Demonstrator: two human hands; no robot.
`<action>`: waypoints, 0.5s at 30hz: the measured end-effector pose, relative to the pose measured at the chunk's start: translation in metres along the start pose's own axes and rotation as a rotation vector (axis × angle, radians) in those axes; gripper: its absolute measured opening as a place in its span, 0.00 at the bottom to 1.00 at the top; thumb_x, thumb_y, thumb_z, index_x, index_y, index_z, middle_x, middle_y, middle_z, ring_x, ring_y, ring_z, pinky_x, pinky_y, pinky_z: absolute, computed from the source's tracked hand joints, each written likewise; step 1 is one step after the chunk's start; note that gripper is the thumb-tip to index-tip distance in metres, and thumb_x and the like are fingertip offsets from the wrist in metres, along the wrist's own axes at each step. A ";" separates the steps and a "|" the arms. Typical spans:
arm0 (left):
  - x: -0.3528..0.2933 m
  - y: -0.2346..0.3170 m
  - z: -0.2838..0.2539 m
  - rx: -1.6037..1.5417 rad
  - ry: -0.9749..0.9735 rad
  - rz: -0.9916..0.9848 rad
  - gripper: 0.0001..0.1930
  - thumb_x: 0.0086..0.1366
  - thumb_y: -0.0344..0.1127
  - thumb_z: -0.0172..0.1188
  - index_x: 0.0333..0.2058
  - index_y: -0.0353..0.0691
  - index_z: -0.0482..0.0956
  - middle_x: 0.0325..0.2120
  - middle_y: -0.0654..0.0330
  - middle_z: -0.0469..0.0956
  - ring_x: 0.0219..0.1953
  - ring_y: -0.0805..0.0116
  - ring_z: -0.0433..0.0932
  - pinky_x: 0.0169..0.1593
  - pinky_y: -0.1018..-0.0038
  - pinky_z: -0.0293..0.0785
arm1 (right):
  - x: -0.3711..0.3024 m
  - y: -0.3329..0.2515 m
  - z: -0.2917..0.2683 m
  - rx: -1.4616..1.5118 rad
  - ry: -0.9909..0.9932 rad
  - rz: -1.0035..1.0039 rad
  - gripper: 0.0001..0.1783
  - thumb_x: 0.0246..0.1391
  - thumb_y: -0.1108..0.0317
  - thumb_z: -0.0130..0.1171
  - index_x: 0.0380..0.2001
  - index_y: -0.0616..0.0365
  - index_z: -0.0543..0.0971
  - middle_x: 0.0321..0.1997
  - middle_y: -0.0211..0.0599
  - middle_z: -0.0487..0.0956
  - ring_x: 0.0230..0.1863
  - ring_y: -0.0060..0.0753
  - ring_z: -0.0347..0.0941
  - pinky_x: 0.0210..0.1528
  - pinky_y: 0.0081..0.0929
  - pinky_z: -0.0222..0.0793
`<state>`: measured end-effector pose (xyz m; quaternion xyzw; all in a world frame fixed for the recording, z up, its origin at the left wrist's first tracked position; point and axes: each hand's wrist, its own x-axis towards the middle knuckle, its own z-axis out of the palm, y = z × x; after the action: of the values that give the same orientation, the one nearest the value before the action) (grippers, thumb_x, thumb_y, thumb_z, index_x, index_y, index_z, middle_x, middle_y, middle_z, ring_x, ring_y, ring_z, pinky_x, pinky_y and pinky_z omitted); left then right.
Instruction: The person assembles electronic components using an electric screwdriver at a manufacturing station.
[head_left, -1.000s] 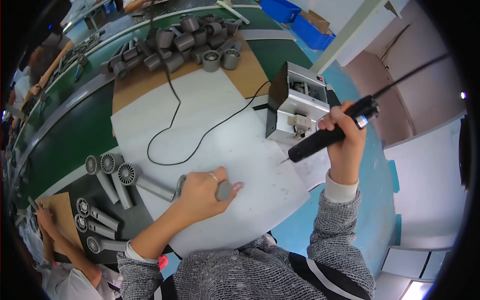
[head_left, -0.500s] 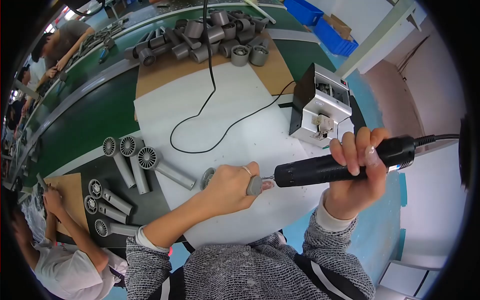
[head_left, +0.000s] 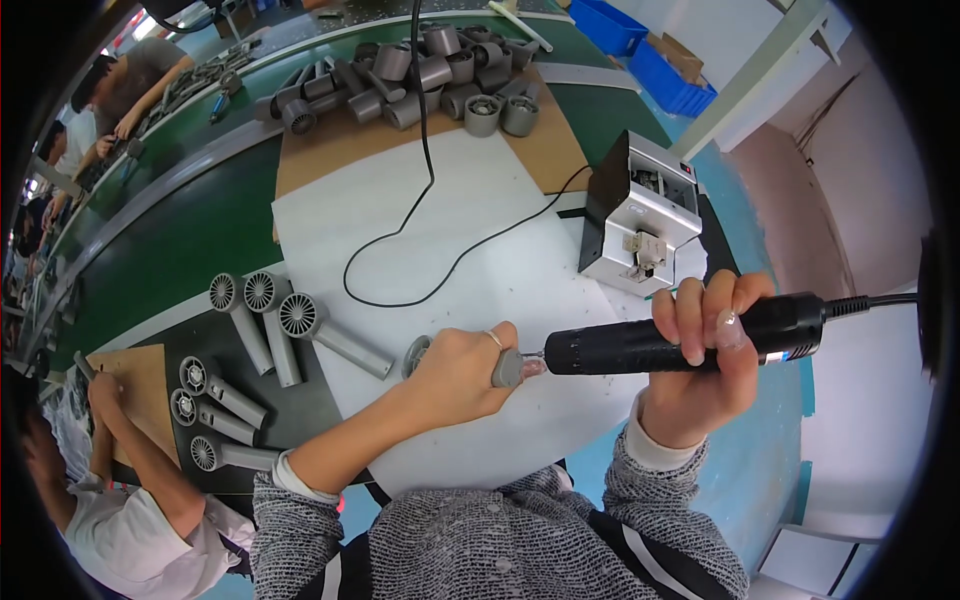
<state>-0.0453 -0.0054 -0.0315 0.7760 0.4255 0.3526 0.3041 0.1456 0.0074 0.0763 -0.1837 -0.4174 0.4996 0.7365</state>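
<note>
My left hand (head_left: 455,372) is wrapped round a grey handheld fan (head_left: 507,369), over the white sheet (head_left: 480,250). The handle's end points right, and part of the round head shows past my knuckles; my palm hides the rest. In my right hand (head_left: 712,345) is a black electric screwdriver (head_left: 610,348), held level with its cord leaving to the right. Its thin bit points left and meets the handle's end near my left fingertips. Whether a screw sits at the tip is too small to tell.
Several grey fans (head_left: 345,350) lie at the left. A pile of grey fan housings (head_left: 420,75) covers the far side. A metal screw-feeder-like box (head_left: 650,215) stands at the right. One black cord (head_left: 425,150) loops over the sheet. Another person's arm (head_left: 150,455) works at the left.
My right hand has brought the screwdriver slightly left, closer to the fan's handle, so less of the bit shows. My left hand keeps its hold on the fan in nearly the same place.
</note>
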 end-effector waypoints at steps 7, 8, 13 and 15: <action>0.002 0.001 0.002 0.004 -0.008 0.000 0.12 0.52 0.32 0.67 0.25 0.39 0.70 0.11 0.55 0.70 0.14 0.56 0.73 0.19 0.68 0.67 | -0.015 -0.005 0.005 0.014 -0.037 -0.004 0.15 0.45 0.76 0.56 0.34 0.51 0.62 0.22 0.31 0.66 0.17 0.23 0.60 0.25 0.29 0.59; 0.003 0.001 0.002 0.006 -0.024 0.022 0.11 0.51 0.31 0.67 0.25 0.39 0.70 0.11 0.55 0.70 0.14 0.55 0.73 0.20 0.68 0.68 | -0.015 -0.003 0.011 -0.041 -0.042 -0.040 0.11 0.47 0.75 0.51 0.33 0.53 0.62 0.21 0.26 0.62 0.16 0.16 0.55 0.24 0.22 0.56; 0.003 0.008 -0.002 0.043 -0.081 -0.007 0.15 0.57 0.39 0.67 0.29 0.36 0.71 0.14 0.52 0.73 0.18 0.51 0.75 0.24 0.63 0.71 | -0.009 -0.003 0.002 -0.028 -0.118 -0.066 0.11 0.50 0.73 0.54 0.32 0.53 0.62 0.22 0.26 0.62 0.16 0.18 0.56 0.24 0.22 0.56; 0.006 0.023 -0.003 -0.033 0.059 0.036 0.15 0.55 0.36 0.68 0.34 0.36 0.72 0.19 0.54 0.75 0.20 0.52 0.76 0.26 0.64 0.72 | 0.009 -0.015 -0.012 -0.050 -0.103 -0.058 0.10 0.52 0.71 0.56 0.31 0.53 0.63 0.22 0.26 0.61 0.19 0.19 0.57 0.27 0.25 0.57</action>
<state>-0.0355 -0.0098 -0.0101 0.7676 0.4145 0.3878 0.2977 0.1650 0.0105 0.0829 -0.1640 -0.4724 0.4761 0.7234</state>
